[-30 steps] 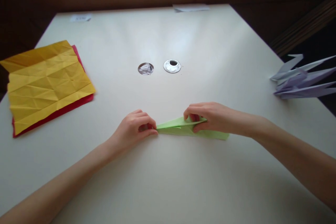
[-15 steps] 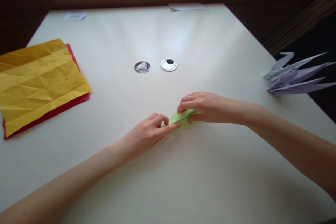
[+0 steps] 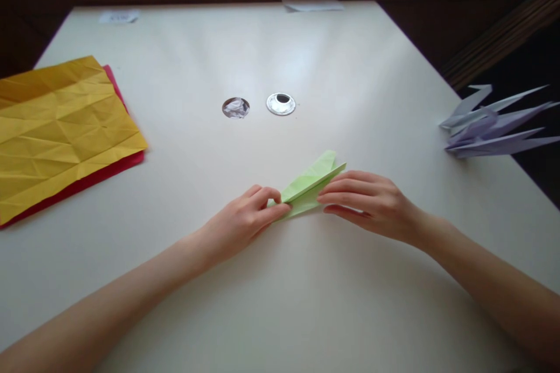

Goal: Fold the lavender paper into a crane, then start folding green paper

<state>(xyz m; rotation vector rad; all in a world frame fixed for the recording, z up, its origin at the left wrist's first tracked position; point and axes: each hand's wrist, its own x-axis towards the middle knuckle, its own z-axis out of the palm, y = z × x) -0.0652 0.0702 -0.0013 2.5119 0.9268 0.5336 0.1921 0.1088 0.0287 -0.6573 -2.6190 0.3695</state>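
Observation:
A folded piece of light green origami paper (image 3: 308,189) lies on the white table, long and narrow, with a raised ridge along its middle. My left hand (image 3: 249,213) pinches its left end between thumb and curled fingers. At the paper's right end is my right hand (image 3: 370,198), its fingers stretched out and the thumb a little apart below them. Those fingertips touch or nearly touch the lower right flap; a firm hold is not visible.
Creased yellow paper (image 3: 65,128) lies over red paper (image 3: 125,154) at the left. Folded paper cranes, white (image 3: 468,108) and purple (image 3: 481,134), stand at the right edge. Two round table holes, one stuffed with crumpled material (image 3: 236,108), the other silver-rimmed (image 3: 280,104), lie beyond my hands.
My right hand has moved right and toward me, off the top of the green paper, uncovering its right end. My left hand keeps its pinch. The view has tilted slightly down.

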